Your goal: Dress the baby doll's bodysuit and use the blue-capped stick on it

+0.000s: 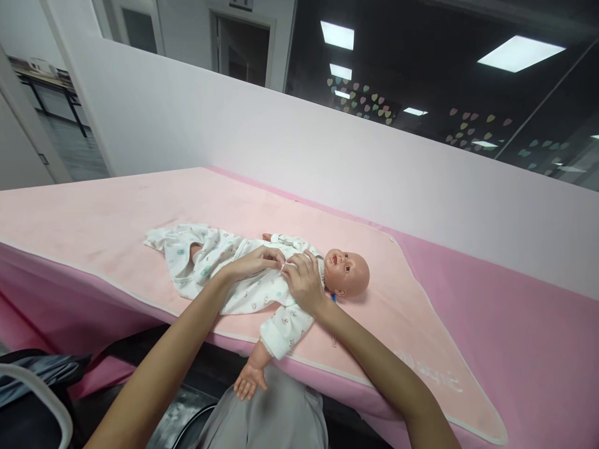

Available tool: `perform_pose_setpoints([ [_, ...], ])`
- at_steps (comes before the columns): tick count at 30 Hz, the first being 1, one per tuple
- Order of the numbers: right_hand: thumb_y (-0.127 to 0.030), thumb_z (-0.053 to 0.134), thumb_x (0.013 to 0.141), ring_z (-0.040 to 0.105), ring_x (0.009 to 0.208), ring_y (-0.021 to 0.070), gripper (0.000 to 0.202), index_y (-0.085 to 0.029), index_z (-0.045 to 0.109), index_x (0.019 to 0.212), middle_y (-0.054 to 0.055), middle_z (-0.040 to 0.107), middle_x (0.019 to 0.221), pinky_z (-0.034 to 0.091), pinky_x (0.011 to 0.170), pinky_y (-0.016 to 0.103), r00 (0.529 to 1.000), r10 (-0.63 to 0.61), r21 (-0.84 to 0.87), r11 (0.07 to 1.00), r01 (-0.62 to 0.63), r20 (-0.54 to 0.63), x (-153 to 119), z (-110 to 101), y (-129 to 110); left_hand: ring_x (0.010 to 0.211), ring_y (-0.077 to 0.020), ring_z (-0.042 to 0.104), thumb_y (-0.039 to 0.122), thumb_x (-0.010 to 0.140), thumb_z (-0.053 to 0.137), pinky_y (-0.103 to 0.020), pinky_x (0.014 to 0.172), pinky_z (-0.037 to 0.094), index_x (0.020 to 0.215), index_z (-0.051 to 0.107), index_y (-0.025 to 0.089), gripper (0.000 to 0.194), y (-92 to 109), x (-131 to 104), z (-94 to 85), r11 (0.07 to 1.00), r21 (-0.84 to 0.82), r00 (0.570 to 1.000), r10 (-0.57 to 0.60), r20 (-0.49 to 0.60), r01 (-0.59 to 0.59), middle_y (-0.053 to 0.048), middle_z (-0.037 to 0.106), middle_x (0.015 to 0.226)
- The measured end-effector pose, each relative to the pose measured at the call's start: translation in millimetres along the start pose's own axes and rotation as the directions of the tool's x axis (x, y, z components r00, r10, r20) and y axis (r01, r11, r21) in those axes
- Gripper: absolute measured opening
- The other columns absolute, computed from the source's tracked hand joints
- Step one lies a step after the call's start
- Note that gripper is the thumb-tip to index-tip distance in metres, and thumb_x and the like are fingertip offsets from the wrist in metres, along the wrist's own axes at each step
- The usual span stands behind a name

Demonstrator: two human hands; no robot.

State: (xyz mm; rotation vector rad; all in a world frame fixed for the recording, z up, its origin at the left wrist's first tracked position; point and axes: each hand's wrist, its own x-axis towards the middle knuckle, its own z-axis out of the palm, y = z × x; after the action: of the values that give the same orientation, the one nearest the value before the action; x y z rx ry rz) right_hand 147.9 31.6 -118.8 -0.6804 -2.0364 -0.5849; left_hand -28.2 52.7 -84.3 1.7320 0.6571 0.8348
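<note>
A baby doll (349,274) lies on its back with its bald head to the right. It wears a white patterned baby garment (255,296), whose lower part spreads out to the left. My left hand (257,260) is over the doll's chest, fingers bent and pinched on the garment. Close beside it, my right hand (303,279) also pinches the cloth near the doll's neck. A small white bit shows between my fingertips; whether it is a tie or a fold I cannot tell. One doll arm (253,373) hangs over the table's front edge.
A light pink mat (374,349) covers the table over a darker pink cloth (491,299). Behind stands a white wall (281,143) with dark glass above. At the lower left is a chair with a curved frame (47,393). My lap is below the table edge.
</note>
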Motion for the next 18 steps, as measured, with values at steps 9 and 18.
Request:
perform_pose_setpoints([
  [9, -0.016, 0.049, 0.084, 0.053, 0.093, 0.0137, 0.01, -0.02, 0.057, 0.079, 0.002, 0.06, 0.086, 0.035, 0.1, 0.04, 0.989, -0.142, -0.011, 0.99, 0.142, -0.029, 1, -4, 5, 0.081, -0.015, 0.048, 0.019, 0.07, 0.051, -0.023, 0.078, 0.037, 0.074, 0.056, 0.014, 0.009, 6, -2, 1.5, 0.997, 0.045, 0.998, -0.061, -0.008, 0.061, -0.001, 0.053, 0.079],
  [18, -0.026, 0.051, 0.085, 0.053, 0.088, 0.0136, 0.016, -0.017, 0.056, 0.097, 0.003, 0.062, 0.089, 0.038, 0.093, 0.034, 0.992, 0.111, 0.125, 0.985, -0.117, 0.052, -1, 1, 7, 0.081, -0.0146, 0.049, 0.019, 0.075, 0.051, -0.023, 0.077, 0.036, 0.079, 0.058, 0.013, 0.01, 10, -2, 2.4, 0.998, 0.058, 0.999, -0.036, -0.022, 0.037, -0.002, 0.055, 0.081],
])
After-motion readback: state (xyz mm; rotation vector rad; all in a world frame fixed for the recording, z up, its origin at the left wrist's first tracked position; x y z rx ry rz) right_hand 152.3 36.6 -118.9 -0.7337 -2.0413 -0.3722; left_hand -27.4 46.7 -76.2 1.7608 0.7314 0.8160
